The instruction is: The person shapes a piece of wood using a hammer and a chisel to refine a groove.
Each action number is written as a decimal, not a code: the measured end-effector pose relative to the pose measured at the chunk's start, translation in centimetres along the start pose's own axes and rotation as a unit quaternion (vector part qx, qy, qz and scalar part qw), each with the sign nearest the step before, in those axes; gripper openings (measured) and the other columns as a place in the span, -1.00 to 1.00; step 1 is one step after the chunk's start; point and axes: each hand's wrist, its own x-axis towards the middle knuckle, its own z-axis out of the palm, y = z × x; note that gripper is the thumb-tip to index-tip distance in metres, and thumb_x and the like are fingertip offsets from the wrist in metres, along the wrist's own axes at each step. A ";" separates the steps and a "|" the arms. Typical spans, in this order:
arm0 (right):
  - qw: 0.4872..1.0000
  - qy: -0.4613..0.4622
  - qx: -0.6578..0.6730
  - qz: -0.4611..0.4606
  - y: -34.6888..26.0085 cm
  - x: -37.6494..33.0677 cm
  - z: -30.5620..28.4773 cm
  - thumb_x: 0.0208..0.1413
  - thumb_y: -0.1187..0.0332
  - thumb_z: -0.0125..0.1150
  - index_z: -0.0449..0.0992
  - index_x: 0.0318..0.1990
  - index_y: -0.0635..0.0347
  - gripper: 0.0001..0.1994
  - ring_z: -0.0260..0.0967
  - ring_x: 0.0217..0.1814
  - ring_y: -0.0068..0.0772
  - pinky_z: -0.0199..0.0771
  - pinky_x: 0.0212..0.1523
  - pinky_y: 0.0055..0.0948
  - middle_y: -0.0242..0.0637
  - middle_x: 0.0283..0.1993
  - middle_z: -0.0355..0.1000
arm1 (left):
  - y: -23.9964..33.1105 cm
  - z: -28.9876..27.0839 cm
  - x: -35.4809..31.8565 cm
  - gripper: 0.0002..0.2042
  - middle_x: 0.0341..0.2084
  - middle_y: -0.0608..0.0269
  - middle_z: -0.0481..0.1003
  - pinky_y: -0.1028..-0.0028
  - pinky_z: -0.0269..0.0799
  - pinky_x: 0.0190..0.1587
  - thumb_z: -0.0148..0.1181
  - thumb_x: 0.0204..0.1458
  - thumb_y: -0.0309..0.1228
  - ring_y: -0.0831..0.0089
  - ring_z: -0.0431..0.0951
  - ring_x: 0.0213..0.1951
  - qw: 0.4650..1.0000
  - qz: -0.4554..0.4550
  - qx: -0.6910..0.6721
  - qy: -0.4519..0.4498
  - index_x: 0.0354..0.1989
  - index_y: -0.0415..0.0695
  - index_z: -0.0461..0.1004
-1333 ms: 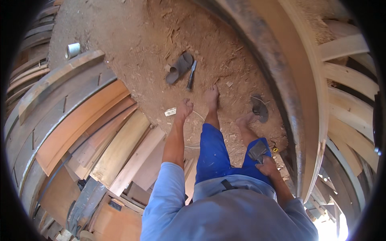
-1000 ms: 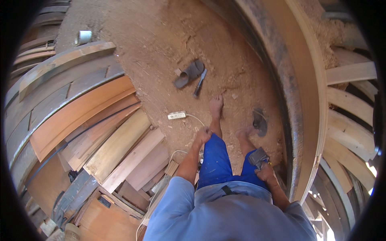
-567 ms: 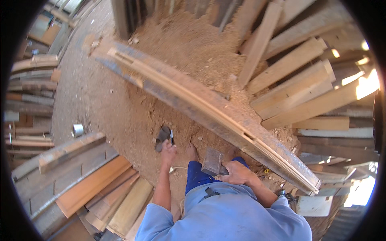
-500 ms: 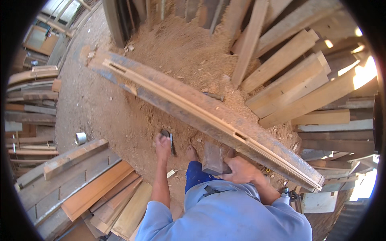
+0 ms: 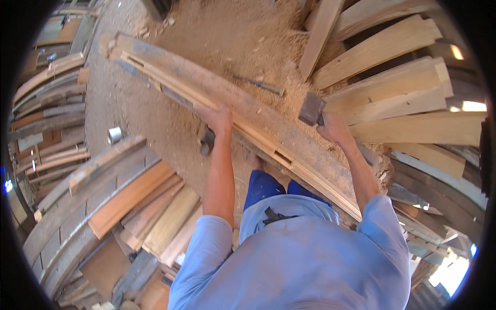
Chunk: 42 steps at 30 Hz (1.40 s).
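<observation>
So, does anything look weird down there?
Yes: a loose dark grey, curved slipper lies on the brown dirt floor, just below the left hand in the picture. Odd, because the nearby foot is bare.

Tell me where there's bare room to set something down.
Mostly bare dirt floor lies between the white cylinder and the long timber. The timber carries a wood strip under your left hand. Crowded: right, with fanned planks; lower left, with stacked boards.

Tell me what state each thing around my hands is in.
Left hand, touching the slotted rail
Right hand, closed around the mallet's handle
Mallet, held off the ground
Slotted rail, lying along the beam, slot uncovered
Slim tool, lying down
Dark sandal, unworn, partly hidden
</observation>
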 end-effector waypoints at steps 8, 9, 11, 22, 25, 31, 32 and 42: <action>0.991 -0.116 -0.067 -0.032 -5.3 15.1 6.4 -0.09 0.37 0.20 0.59 -0.22 0.36 -0.72 0.54 0.01 0.17 0.55 0.03 -0.04 0.17 -0.14 0.57 | 0.5 -0.2 -0.5 -0.03 0.22 -0.50 0.29 0.17 0.25 0.32 0.16 -0.02 -0.41 -0.21 0.39 0.23 0.997 0.054 0.025 0.053 0.48 -0.38 -0.36; 0.990 -0.112 -0.073 -0.039 -5.8 16.6 7.3 -0.08 0.37 0.20 0.60 -0.21 0.35 -0.72 0.54 0.03 0.16 0.54 0.05 -0.05 0.16 -0.12 0.57 | 0.1 -0.2 -0.4 -0.03 0.20 -0.48 0.30 0.17 0.27 0.30 0.16 -0.03 -0.42 -0.21 0.41 0.22 0.997 0.044 0.034 0.056 0.48 -0.38 -0.36; 0.990 -0.099 -0.086 -0.060 -6.1 20.1 9.4 -0.07 0.35 0.21 0.59 -0.19 0.35 -0.70 0.53 0.03 0.17 0.54 0.06 -0.04 0.17 -0.11 0.56 | -0.3 0.0 -0.4 -0.03 0.18 -0.45 0.33 0.19 0.30 0.27 0.16 -0.04 -0.44 -0.19 0.44 0.18 0.997 0.034 0.043 0.059 0.48 -0.37 -0.36; 0.986 -0.099 -0.136 0.008 -5.4 27.8 20.2 0.12 0.38 0.17 0.63 -0.07 0.27 -0.73 0.51 0.14 0.10 0.54 0.12 -0.07 0.08 0.05 0.52 | 2.0 -0.5 -1.1 -0.08 0.23 -0.25 0.23 0.31 0.20 0.31 0.11 -0.04 -0.54 0.04 0.31 0.25 0.999 0.010 -0.032 0.039 0.46 -0.39 -0.33; 0.981 -0.111 -0.158 0.025 -5.5 29.1 20.9 0.14 0.38 0.15 0.62 -0.05 0.28 -0.72 0.51 0.15 0.09 0.54 0.13 -0.07 0.07 0.07 0.52 | 1.5 -0.6 -0.8 -0.08 0.23 -0.29 0.24 0.27 0.25 0.28 0.11 -0.04 -0.54 -0.02 0.34 0.23 0.998 0.024 -0.039 0.035 0.46 -0.39 -0.35; 0.979 -0.156 -0.114 0.060 -4.1 31.1 20.2 0.10 0.36 0.21 0.58 0.02 0.35 -0.65 0.51 0.16 0.07 0.53 0.13 -0.07 0.14 0.10 0.52 | 1.7 -0.8 -0.3 -0.10 0.26 -0.25 0.18 0.26 0.16 0.33 0.09 -0.05 -0.55 0.00 0.25 0.28 0.998 0.028 -0.047 0.011 0.45 -0.42 -0.30; 0.976 -0.174 -0.119 0.052 -4.3 31.1 19.3 0.08 0.34 0.25 0.57 0.03 0.38 -0.62 0.52 0.15 0.07 0.54 0.11 -0.07 0.16 0.09 0.53 | 1.9 -0.8 -0.4 -0.10 0.26 -0.26 0.18 0.27 0.16 0.33 0.09 -0.05 -0.54 0.00 0.26 0.28 0.999 0.029 -0.036 0.021 0.45 -0.42 -0.30; 0.910 -0.297 0.279 0.069 -3.4 15.6 6.6 -0.02 0.28 0.46 0.56 -0.04 0.45 -0.55 0.50 -0.27 -0.40 0.50 -0.23 -0.37 -0.20 -0.25 0.56 | -0.6 -0.9 3.6 -0.02 0.37 -0.49 0.04 0.22 0.06 0.43 0.17 -0.05 -0.41 -0.23 0.15 0.39 0.995 0.050 0.037 0.077 0.45 -0.50 -0.34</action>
